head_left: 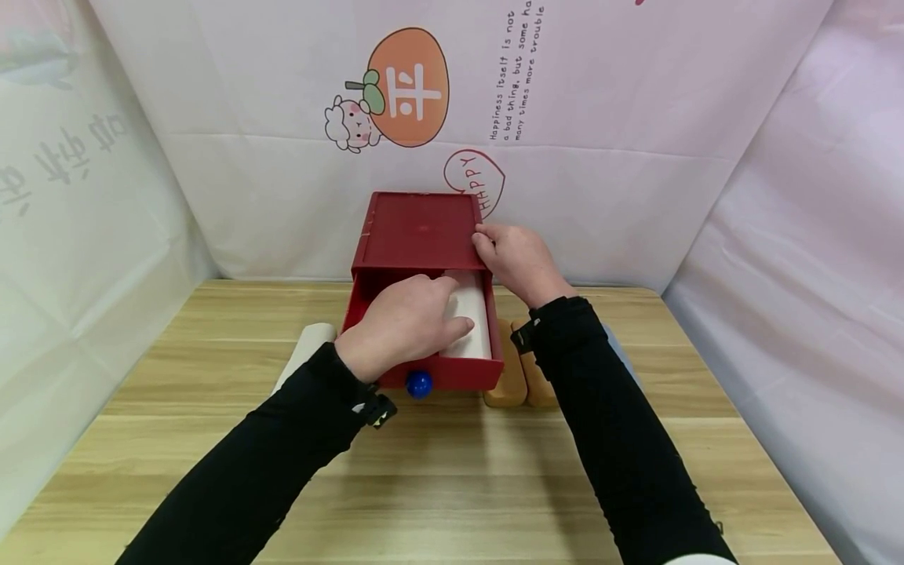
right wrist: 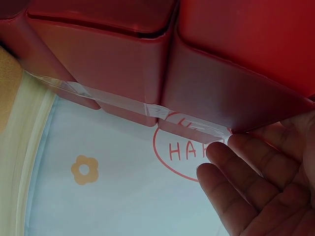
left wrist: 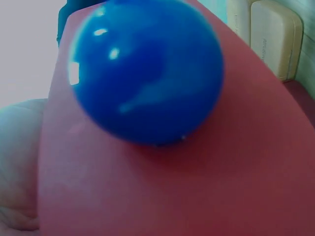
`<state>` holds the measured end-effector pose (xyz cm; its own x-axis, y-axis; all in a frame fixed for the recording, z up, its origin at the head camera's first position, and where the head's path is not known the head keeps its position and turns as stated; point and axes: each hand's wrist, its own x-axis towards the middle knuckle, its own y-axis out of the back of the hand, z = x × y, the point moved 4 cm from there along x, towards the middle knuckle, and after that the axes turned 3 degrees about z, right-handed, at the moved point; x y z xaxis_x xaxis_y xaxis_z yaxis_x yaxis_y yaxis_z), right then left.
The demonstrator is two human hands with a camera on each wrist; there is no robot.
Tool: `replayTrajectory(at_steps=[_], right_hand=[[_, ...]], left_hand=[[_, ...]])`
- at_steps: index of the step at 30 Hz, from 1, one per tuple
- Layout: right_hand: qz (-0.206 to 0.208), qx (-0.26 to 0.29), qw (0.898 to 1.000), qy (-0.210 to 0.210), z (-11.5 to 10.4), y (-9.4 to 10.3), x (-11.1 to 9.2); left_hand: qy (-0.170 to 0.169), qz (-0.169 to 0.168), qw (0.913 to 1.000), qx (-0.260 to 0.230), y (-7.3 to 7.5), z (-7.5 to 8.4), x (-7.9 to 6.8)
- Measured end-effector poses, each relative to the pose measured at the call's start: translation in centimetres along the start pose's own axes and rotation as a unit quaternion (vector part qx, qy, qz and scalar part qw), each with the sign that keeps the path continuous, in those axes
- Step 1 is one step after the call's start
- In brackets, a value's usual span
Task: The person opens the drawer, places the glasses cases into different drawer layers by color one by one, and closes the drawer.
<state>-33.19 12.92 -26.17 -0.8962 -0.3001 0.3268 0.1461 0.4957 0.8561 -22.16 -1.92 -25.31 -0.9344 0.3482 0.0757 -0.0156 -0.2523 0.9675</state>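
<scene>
A red drawer box [head_left: 424, 231] stands at the back of the table. Its upper drawer [head_left: 459, 374], with a round blue knob [head_left: 419, 384], is pulled out toward me. In the drawer's right side lies a white, rounded case-like object [head_left: 472, 310]. My left hand [head_left: 404, 318] reaches over the drawer, thumb and forefinger extended over the white object; its other fingers are hidden. The left wrist view shows the blue knob [left wrist: 147, 69] close up. My right hand [head_left: 519, 259] rests at the box's top right edge. In the right wrist view, several fingers [right wrist: 251, 179] extend alongside the box.
Two tan cases [head_left: 506, 377] lie right of the box, partly behind my right sleeve. A pale blue thing [head_left: 621, 353] shows past that sleeve. A white rounded object [head_left: 311, 345] lies left of the box. Clear tape [right wrist: 118, 101] runs along the box's side. A white printed cloth [head_left: 282, 196] hangs behind.
</scene>
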Motion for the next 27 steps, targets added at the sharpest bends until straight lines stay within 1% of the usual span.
replayTrajectory(at_steps=[9,14,20,27], right_hand=[[-0.008,0.009,1.0,-0.005,0.0,0.0,0.1],[-0.005,0.005,1.0,-0.004,0.0,0.1,0.0],[-0.005,0.001,1.0,-0.004,0.0,0.0,0.0],[0.0,0.002,1.0,-0.004,0.0,0.0,0.0]], left_hand=[[-0.024,0.033,0.9991,-0.006,1.7,0.0,-1.2],[-0.02,0.05,0.9985,-0.012,2.6,-0.2,-2.0],[-0.022,0.064,0.9975,-0.02,3.4,-0.6,-3.0],[-0.028,0.095,0.9945,-0.033,4.3,-1.3,-3.9]])
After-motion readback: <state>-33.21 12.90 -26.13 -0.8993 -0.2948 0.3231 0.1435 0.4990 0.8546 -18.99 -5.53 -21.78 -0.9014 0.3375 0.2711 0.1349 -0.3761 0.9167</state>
